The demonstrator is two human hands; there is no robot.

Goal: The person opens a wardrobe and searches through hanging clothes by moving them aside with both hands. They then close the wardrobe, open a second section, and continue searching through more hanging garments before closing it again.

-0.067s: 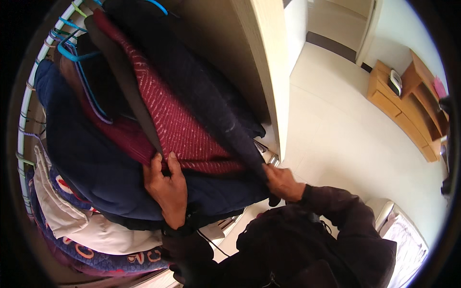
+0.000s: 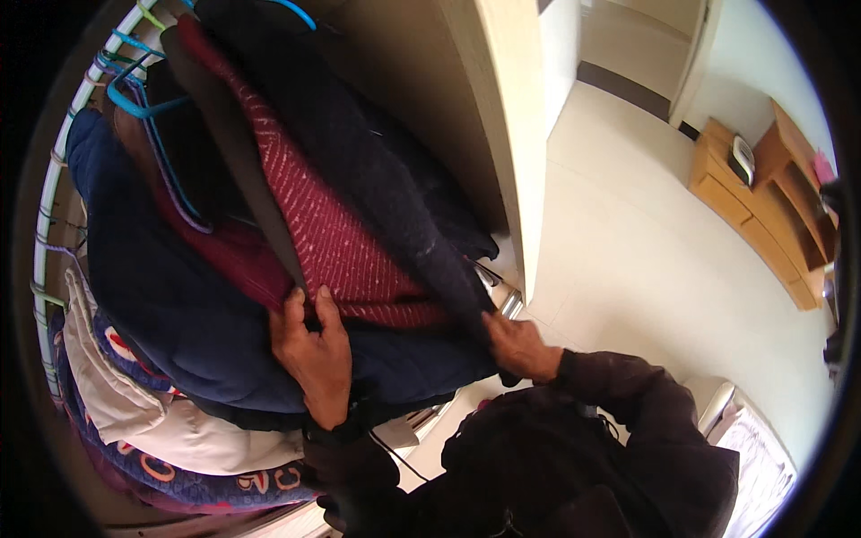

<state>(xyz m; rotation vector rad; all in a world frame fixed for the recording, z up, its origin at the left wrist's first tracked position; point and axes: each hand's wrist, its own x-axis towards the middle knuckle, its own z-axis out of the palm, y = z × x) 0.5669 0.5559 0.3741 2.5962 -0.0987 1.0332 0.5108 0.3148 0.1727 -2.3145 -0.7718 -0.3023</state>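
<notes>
A dark jacket (image 2: 395,193) hangs parted in front of me, and red, white-flecked fabric (image 2: 327,224) shows between its two front edges. My left hand (image 2: 314,359) is closed at the lower end of a grey-brown edge strip (image 2: 238,148) of the jacket, thumb and fingers pinching it. On the other side, my right hand (image 2: 523,348) grips the lower part of the dark front edge; its fingertips are partly hidden by the cloth. Below and left of both hands hangs a navy padded garment (image 2: 197,332).
A white rail (image 2: 43,211) with several hangers, among them a blue hanger (image 2: 143,106), curves along the left. Beige clothing (image 2: 206,439) and a patterned blue garment (image 2: 206,484) hang lower. A wardrobe door (image 2: 511,152) stands at right; beyond it are floor and a wooden cabinet (image 2: 744,215).
My right hand has shifted slightly left and down with the jacket edge, narrowing the red strip a little near it. The left hand stays almost in place.
</notes>
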